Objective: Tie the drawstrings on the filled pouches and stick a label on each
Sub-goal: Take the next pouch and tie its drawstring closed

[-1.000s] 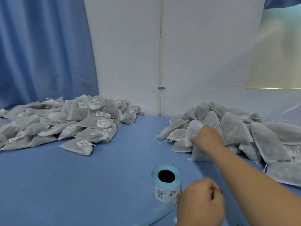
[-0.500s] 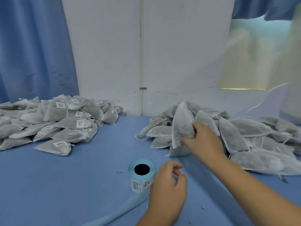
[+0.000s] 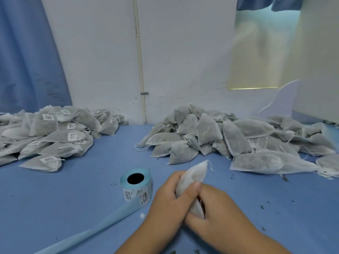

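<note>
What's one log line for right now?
left hand: grips pouch | right hand: grips pouch | label roll: on table, left of hands

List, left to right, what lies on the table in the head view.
From the left: labelled pouch pile, label roll, left hand, pouch gripped by both hands, right hand. The unlabelled pouch pile spans behind these to the right edge, so it is left out.
</note>
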Tool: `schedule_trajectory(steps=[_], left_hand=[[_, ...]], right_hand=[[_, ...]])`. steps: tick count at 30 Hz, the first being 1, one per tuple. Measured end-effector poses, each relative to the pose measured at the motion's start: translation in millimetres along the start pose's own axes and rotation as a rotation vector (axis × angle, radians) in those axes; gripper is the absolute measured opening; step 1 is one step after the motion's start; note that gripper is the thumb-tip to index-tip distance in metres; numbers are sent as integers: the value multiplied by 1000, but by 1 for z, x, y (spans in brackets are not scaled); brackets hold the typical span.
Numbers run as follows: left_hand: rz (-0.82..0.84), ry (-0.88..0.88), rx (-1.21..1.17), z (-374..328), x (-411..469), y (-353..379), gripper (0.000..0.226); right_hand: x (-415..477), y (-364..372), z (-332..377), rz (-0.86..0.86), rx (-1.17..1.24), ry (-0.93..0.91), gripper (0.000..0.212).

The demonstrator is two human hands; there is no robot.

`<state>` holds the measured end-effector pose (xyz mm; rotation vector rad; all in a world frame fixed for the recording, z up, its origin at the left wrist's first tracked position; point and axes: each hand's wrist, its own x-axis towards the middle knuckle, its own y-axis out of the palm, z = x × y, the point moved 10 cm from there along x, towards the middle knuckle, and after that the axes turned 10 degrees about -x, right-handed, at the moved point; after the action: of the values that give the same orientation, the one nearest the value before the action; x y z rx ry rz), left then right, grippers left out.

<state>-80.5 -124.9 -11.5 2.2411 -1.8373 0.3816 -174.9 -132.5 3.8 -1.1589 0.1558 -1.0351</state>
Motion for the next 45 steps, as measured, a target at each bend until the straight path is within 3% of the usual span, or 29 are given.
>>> schedule_trajectory(steps=[4, 9, 10, 13, 14, 17, 22, 26, 27, 31, 35, 39, 41, 45], left_hand=[[-115, -76, -111, 6, 4, -13, 18], [-142, -146, -158, 11, 7, -19, 33], [-129, -143, -147, 11, 7, -18, 34], [-52, -117, -61, 6, 5, -10, 34], [-30, -104, -32, 4, 4, -7, 31], [-46, -29, 64, -6, 3, -7, 18], [-197, 55, 319, -20, 2, -26, 31], [-31, 184, 867, -27, 1, -6, 47], [17, 222, 915, -28, -1, 1, 51], [157, 271, 614, -39, -16, 33, 47], [74, 38, 236, -26, -17, 32, 11], [36, -116, 24, -14, -11, 21, 25], [35, -195, -146, -9, -9, 20, 25], [74, -220, -471, -13, -6, 21, 21]], right_hand=[[1, -24, -5, -80, 218, -44, 21], [-1, -47, -60, -283, 733, 297, 11], [0, -46, -63, -281, 734, 315, 13], [4, -31, -55, -114, 582, 277, 54], [4, -26, -52, -65, 541, 267, 52], [6, -25, -50, -13, 493, 232, 11], [6, -35, -62, -19, 505, 303, 26], [5, -38, -59, 13, 459, 245, 21], [5, -39, -57, 7, 464, 232, 22], [6, -40, -45, 3, 486, 147, 27], [7, -48, -43, -24, 502, 99, 27], [6, -52, -46, -5, 475, 90, 25], [5, -51, -46, 40, 450, 87, 31], [3, -42, -42, 112, 366, 94, 24]])
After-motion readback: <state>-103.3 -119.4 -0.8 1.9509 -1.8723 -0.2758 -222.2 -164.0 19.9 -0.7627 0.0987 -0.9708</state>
